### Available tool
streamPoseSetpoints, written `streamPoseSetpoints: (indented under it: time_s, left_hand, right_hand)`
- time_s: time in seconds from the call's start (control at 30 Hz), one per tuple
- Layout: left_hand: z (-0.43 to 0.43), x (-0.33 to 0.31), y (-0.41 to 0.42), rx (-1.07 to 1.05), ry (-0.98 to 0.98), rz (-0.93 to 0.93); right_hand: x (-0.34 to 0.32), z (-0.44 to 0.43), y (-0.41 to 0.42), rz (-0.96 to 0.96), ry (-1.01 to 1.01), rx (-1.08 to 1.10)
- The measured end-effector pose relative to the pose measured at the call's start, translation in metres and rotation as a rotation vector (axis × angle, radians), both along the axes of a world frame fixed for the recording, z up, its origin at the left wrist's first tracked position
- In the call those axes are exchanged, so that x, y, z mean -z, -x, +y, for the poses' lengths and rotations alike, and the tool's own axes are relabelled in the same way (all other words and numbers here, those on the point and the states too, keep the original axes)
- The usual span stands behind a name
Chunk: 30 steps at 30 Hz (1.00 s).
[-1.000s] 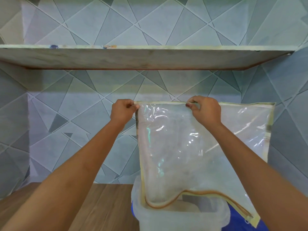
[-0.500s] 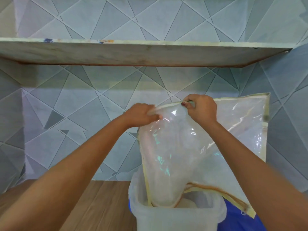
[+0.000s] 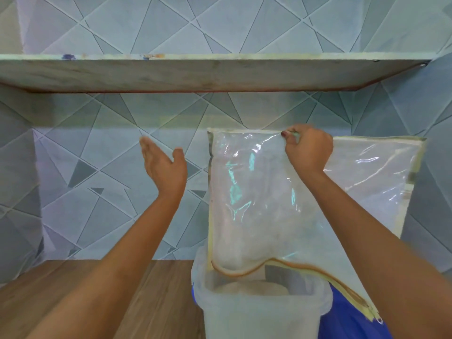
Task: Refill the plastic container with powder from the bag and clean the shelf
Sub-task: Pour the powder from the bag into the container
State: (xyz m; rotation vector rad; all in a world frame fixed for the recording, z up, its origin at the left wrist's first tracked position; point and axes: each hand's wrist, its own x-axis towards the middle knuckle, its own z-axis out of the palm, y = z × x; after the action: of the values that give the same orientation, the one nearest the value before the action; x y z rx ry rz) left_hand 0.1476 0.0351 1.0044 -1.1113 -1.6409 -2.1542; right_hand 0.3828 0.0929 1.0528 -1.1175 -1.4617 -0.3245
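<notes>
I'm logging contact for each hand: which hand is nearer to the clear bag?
Right. The right hand pinches the top edge of the bag. The left hand is open in the air to the bag's left, not touching it.

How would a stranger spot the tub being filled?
Find the long shelf across the tiled wall, then drop to the wooden counter below. At its right stands the plastic container: milky white, open-topped, unlike the blue thing beside it, with the clear bag hanging into it.
</notes>
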Motion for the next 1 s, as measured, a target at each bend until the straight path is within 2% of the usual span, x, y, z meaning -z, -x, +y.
streamPoseSetpoints:
  time_s: [0.07, 0.1, 0.17, 0.2, 0.23, 0.33, 0.37, 0.4, 0.5, 0.53, 0.63, 0.67, 0.73, 0.77, 0.8, 0.87, 0.9, 0.97, 1.0]
  left_hand:
    - [-0.004, 0.026, -0.005, 0.066, 0.084, -0.108]
    - [-0.007, 0.041, -0.013, 0.250, 0.217, -0.110]
    - [-0.018, 0.066, -0.040, 0.783, 0.632, -0.084]
    - [-0.017, 0.077, -0.047, 0.927, 0.699, -0.089]
    - [-0.012, 0.087, -0.049, 0.917, 0.672, -0.150]
    - [0.002, 0.087, -0.031, 0.492, 0.352, -0.514]
    - [0.002, 0.087, -0.028, 0.416, 0.327, -0.537]
    - [0.005, 0.088, -0.027, 0.423, 0.328, -0.550]
    - [0.005, 0.094, -0.042, 0.893, 0.499, -0.451]
    - [0.005, 0.092, -0.045, 0.926, 0.473, -0.452]
    - [0.014, 0.089, -0.039, 0.617, 0.304, -0.595]
    - [0.014, 0.088, -0.038, 0.644, 0.317, -0.551]
    - [0.010, 0.089, -0.044, 0.905, 0.471, -0.393]
    - [0.007, 0.088, -0.048, 0.950, 0.515, -0.352]
    - [0.006, 0.083, -0.050, 0.919, 0.522, -0.365]
    - [0.009, 0.081, -0.046, 0.665, 0.425, -0.468]
    - [0.011, 0.081, -0.044, 0.683, 0.388, -0.459]
    - [0.002, 0.078, -0.048, 0.978, 0.470, -0.347]
    - [0.003, 0.082, -0.051, 1.051, 0.524, -0.336]
  right_hand:
    - [-0.002, -0.002, 0.002, 0.019, 0.003, 0.033]
    - [-0.003, -0.003, 0.004, 0.032, 0.001, 0.036]
    - [-0.003, -0.005, 0.009, 0.041, -0.003, 0.044]
    - [-0.002, -0.005, 0.010, 0.036, -0.007, 0.050]
    - [-0.002, -0.005, 0.011, 0.030, -0.015, 0.054]
    - [0.000, -0.004, 0.008, 0.038, -0.013, 0.055]
    - [0.000, -0.004, 0.007, 0.051, -0.007, 0.052]
    - [-0.001, -0.005, 0.006, 0.065, 0.000, 0.045]
    - [-0.004, -0.006, 0.005, 0.085, 0.007, 0.026]
    - [-0.004, -0.007, 0.004, 0.090, 0.005, 0.018]
    - [-0.003, -0.008, 0.001, 0.109, 0.008, 0.013]
    - [-0.003, -0.008, 0.000, 0.119, 0.012, 0.012]
    - [-0.003, -0.009, 0.001, 0.129, 0.021, 0.004]
    - [-0.003, -0.008, 0.001, 0.123, 0.022, 0.001]
    - [-0.002, -0.008, 0.002, 0.113, 0.023, 0.001]
    - [-0.001, -0.008, 0.002, 0.099, 0.026, 0.010]
    - [-0.001, -0.008, 0.002, 0.107, 0.025, 0.009]
    - [-0.003, -0.007, 0.002, 0.131, 0.030, 0.004]
    - [-0.004, -0.007, 0.001, 0.130, 0.032, 0.009]
